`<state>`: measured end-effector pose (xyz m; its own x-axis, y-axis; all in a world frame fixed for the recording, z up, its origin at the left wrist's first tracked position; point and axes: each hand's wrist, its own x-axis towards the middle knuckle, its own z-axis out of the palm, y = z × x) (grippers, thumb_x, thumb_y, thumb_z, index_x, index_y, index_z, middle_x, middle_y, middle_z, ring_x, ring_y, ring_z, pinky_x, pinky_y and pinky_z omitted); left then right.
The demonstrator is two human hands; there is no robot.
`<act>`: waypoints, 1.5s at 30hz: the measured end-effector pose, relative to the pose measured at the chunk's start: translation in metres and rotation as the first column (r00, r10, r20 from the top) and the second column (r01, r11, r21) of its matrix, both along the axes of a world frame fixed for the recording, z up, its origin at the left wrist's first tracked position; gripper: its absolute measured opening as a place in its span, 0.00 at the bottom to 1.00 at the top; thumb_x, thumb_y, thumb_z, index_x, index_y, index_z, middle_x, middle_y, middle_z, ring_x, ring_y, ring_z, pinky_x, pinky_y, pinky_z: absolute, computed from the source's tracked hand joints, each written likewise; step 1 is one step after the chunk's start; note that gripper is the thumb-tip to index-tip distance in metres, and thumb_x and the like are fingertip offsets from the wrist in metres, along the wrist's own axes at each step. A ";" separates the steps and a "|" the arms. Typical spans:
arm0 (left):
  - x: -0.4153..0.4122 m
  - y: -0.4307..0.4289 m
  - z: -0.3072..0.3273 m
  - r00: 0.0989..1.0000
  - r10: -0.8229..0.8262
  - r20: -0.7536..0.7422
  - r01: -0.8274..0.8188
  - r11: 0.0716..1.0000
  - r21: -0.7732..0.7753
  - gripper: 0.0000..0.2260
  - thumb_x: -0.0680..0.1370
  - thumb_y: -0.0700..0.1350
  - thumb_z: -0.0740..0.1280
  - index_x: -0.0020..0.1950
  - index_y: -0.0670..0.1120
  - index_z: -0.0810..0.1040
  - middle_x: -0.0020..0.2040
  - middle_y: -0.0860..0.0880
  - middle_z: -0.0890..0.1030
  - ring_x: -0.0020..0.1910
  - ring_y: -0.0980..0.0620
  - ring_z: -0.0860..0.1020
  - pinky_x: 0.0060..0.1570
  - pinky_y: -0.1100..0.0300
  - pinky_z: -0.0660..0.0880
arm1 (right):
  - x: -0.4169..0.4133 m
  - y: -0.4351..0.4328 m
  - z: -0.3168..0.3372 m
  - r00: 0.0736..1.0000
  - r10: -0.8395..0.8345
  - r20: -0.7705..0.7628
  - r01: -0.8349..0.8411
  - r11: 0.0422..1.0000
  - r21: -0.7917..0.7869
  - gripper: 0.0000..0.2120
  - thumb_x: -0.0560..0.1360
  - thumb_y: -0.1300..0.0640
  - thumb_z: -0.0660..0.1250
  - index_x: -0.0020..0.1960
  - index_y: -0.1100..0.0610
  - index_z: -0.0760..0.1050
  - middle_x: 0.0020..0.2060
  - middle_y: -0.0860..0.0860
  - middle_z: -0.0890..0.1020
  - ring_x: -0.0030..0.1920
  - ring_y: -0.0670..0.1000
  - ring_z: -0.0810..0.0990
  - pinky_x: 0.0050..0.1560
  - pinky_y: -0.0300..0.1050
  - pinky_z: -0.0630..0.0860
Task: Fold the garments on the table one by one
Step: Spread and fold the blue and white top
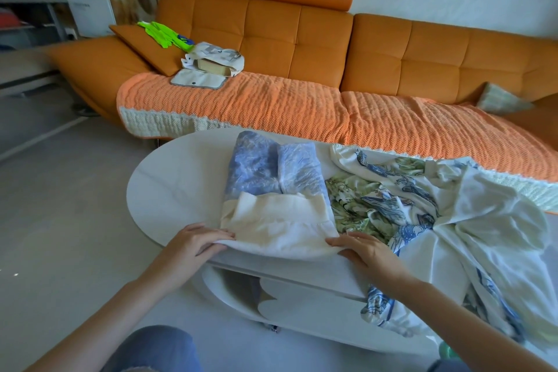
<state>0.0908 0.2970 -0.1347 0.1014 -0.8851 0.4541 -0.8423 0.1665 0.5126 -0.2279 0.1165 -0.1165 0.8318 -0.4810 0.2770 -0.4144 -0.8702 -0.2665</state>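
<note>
1. Denim-clad knee [151, 350] sits lowest in view; beyond it, the blue-and-cream garment [271, 190] lies partly folded on the white surface [169, 178], its near hem stretched between the hands.
2. At the hem's left corner the left hand [199, 240] pinches the cloth, fingers on top; the right hand [362, 251] pinches the right corner, thumb seemingly tucked beneath.
3. To fold well, I judge: lift both corners evenly; carry the cream half away from the hands over the blue half; match the edges; smooth creases outward.
4. Unfolded printed garments [422, 205] lie heaped just outside the right hand; keep them clear of the fold.
</note>
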 end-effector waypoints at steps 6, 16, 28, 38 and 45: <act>-0.013 0.019 0.025 0.992 0.079 -0.101 -0.079 0.997 0.008 0.26 0.71 0.73 0.52 0.49 0.60 0.82 0.44 0.73 0.77 0.48 0.57 0.76 0.50 0.68 0.69 | -0.010 0.017 0.021 0.985 -0.081 0.155 0.049 0.979 0.197 0.26 0.75 0.31 0.46 0.53 0.45 0.75 0.47 0.39 0.78 0.49 0.47 0.78 0.48 0.42 0.75; -0.019 -0.003 0.080 0.925 0.199 -0.323 -0.229 0.972 -0.056 0.15 0.77 0.50 0.66 0.32 0.49 0.69 0.26 0.53 0.63 0.27 0.58 0.63 0.28 0.65 0.57 | 0.022 0.004 0.096 0.938 -0.223 0.265 0.010 0.783 0.622 0.09 0.79 0.57 0.62 0.44 0.61 0.75 0.35 0.52 0.77 0.38 0.49 0.76 0.45 0.42 0.72; 0.017 -0.107 0.042 0.598 0.638 -0.485 -0.451 0.768 0.454 0.30 0.77 0.59 0.61 0.71 0.40 0.64 0.66 0.41 0.72 0.65 0.43 0.71 0.57 0.56 0.66 | 0.103 -0.069 0.029 0.760 -0.650 0.028 0.433 0.538 0.724 0.33 0.77 0.40 0.57 0.72 0.61 0.58 0.62 0.56 0.67 0.61 0.56 0.70 0.58 0.51 0.70; 0.010 -0.099 0.031 0.453 0.567 -0.688 -0.468 0.808 0.358 0.19 0.73 0.46 0.71 0.62 0.42 0.75 0.57 0.43 0.79 0.54 0.45 0.78 0.55 0.54 0.74 | 0.095 -0.023 0.027 0.804 -0.532 0.266 0.307 0.755 0.579 0.29 0.78 0.55 0.63 0.76 0.48 0.56 0.69 0.53 0.66 0.66 0.51 0.68 0.56 0.38 0.62; 0.018 -0.137 0.051 0.660 0.545 -0.518 -0.603 0.795 0.069 0.06 0.73 0.38 0.69 0.49 0.41 0.79 0.43 0.46 0.80 0.42 0.49 0.77 0.43 0.61 0.70 | 0.092 -0.023 0.011 0.836 -0.478 0.270 0.320 0.823 0.469 0.19 0.76 0.71 0.59 0.64 0.58 0.75 0.47 0.50 0.70 0.49 0.50 0.72 0.43 0.23 0.63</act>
